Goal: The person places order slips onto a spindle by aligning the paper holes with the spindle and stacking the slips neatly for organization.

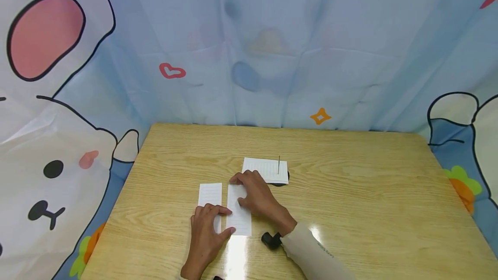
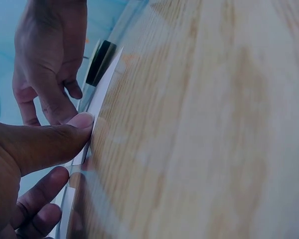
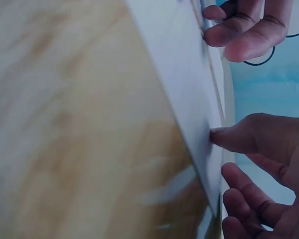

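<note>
Two narrow lined paper slips lie side by side on the table, the left slip (image 1: pixel 210 190) and the right slip (image 1: pixel 238 221). My left hand (image 1: pixel 205 234) spans the lower part of the left slip, its fingertips and thumb at the near edge of the right slip. In the left wrist view the thumb (image 2: pixel 77 127) touches that slip's edge. My right hand (image 1: pixel 257 194) rests on the right slip, fingertips at its top edge and thumb (image 3: pixel 226 138) on its face. Behind it, lined paper (image 1: pixel 260 168) lies on a dark base with a thin upright metal spike (image 1: pixel 279 165).
A wood-grain table (image 1: pixel 369 193) spreads under everything, with most of its surface to the right of my hands. A pale blue printed curtain (image 1: pixel 272 77) hangs along its back and sides. A small black device (image 1: pixel 271 240) sits at the right wrist.
</note>
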